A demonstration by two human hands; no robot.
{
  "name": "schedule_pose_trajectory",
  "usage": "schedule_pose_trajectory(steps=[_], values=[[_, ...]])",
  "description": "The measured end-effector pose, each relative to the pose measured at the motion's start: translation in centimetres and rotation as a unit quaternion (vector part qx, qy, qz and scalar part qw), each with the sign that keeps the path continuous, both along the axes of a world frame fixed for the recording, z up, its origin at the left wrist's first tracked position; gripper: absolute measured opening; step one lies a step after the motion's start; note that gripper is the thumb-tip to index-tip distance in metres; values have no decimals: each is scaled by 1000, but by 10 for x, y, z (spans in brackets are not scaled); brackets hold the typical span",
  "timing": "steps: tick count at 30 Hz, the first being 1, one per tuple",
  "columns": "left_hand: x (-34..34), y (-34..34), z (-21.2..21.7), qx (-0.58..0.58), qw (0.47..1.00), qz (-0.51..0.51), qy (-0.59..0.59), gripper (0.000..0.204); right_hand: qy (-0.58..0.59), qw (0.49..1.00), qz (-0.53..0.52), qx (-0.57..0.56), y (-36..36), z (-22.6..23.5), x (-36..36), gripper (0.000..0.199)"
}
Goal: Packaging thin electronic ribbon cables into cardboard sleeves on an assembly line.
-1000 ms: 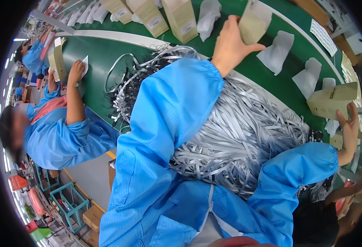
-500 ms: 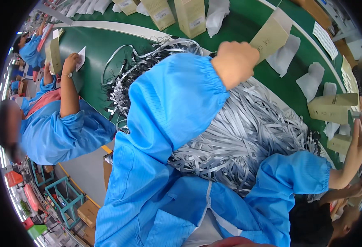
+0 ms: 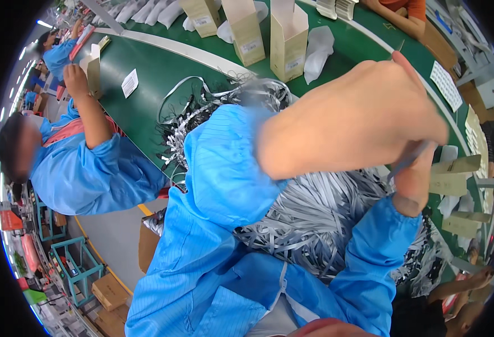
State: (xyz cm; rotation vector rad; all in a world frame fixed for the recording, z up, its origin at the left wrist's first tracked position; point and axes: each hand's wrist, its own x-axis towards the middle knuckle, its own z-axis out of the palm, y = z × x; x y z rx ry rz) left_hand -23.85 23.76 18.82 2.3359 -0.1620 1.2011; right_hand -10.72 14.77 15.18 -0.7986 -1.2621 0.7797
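A thin grey strip [image 3: 407, 160] is pinched between a worker's two raised hands, apparently so it can be handled clear of the tangled heap of grey strips [image 3: 314, 219] below. The left hand [image 3: 353, 121] is clenched around its upper end; the right hand [image 3: 412, 188] grips lower. Open cardboard boxes [image 3: 288, 38] stand on the green conveyor [image 3: 146, 106] beyond.
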Motion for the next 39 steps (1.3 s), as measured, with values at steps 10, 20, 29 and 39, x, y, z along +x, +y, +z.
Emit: schedule_pose_trajectory(steps=[10,20,29,39], values=[[-61,54,19,-238,941,142,-191,23,197,871,370,-255,-4,10,55,35],[38,52,-75,-128,944,-142,268,95,371,904,-189,-95,6,40,18,32],[52,38,-55,-250,773,-376,446,34,194,976,76,64,-29,25,74,26],[64,31,-40,-433,880,-195,4,36,-156,913,-374,-43,8,12,34,33]])
